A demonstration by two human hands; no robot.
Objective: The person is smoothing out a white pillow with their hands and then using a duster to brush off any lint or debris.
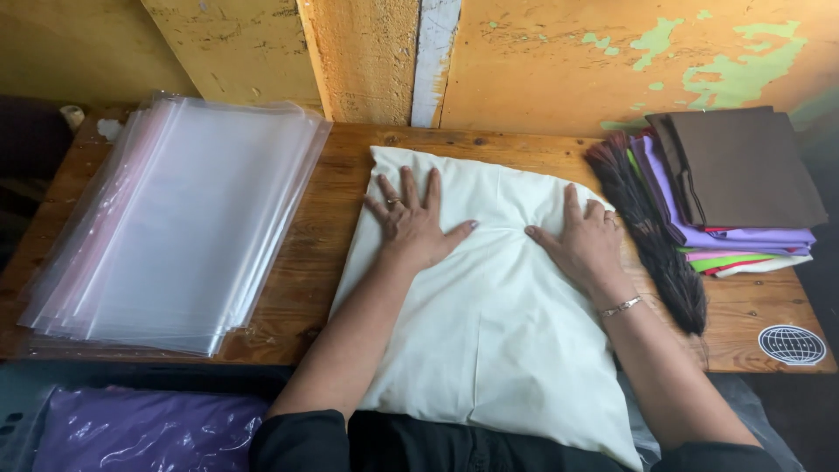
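A cream-white folded cloth (489, 332) lies on the wooden table (341, 201), its near edge hanging over the front. My left hand (411, 223) presses flat on its upper left part, fingers spread, a ring on one finger. On the upper right part rests my right hand (585, 245), palm down, with a bracelet at the wrist. Neither hand grips anything; both lie flat on the cloth.
A stack of clear plastic bags (183, 218) covers the table's left side. Folded cloths in brown, purple, pink, green and white (734, 192) are piled at the right, a dark tasselled fringe (655, 236) beside them. A purple bagged item (140, 428) lies below at front left.
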